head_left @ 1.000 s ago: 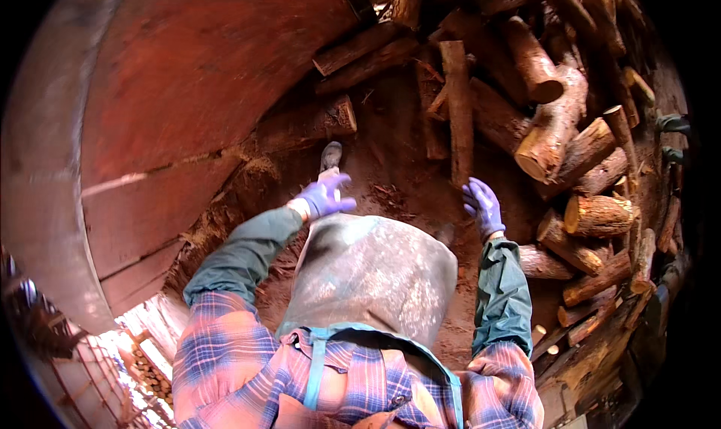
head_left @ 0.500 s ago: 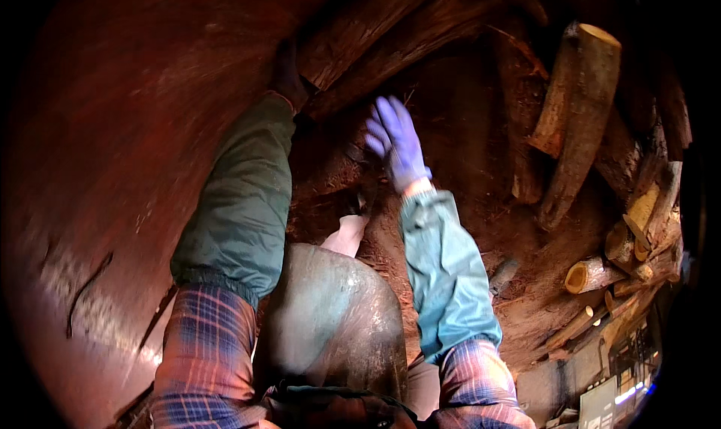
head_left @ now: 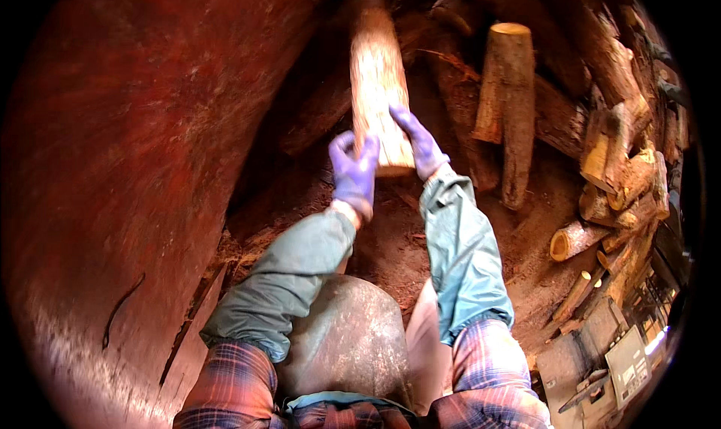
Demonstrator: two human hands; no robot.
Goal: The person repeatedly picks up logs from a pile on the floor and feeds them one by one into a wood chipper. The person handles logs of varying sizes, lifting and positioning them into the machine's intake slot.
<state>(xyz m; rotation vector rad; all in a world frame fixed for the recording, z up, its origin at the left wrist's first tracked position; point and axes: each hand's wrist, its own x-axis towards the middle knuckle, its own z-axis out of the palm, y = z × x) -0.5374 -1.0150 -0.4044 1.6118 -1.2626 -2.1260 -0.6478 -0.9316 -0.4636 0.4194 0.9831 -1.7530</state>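
A thick log [head_left: 379, 76], pale and lit along its side, points away from me in the upper middle. Its near cut end lies between my two hands. My left hand [head_left: 354, 170], in a purple glove, curls against the log's left side. On the right side my right hand [head_left: 420, 142], gloved the same way, presses with fingers stretched along the bark. The log's far end is in shadow and blurred. Below my hands, between my forearms, a rounded grey scuffed surface [head_left: 347, 335] stands close to my body.
A large reddish-brown sloping wall [head_left: 143, 136] fills the left. To the right, two logs [head_left: 514, 114] lie side by side on the earthen floor, and several more are piled [head_left: 616, 181] along the far right. A light panel [head_left: 628, 367] shows at lower right.
My left hand has come out of the dark at the upper left, and the log is now between both hands. The right hand has moved slightly right and down. The view has shifted.
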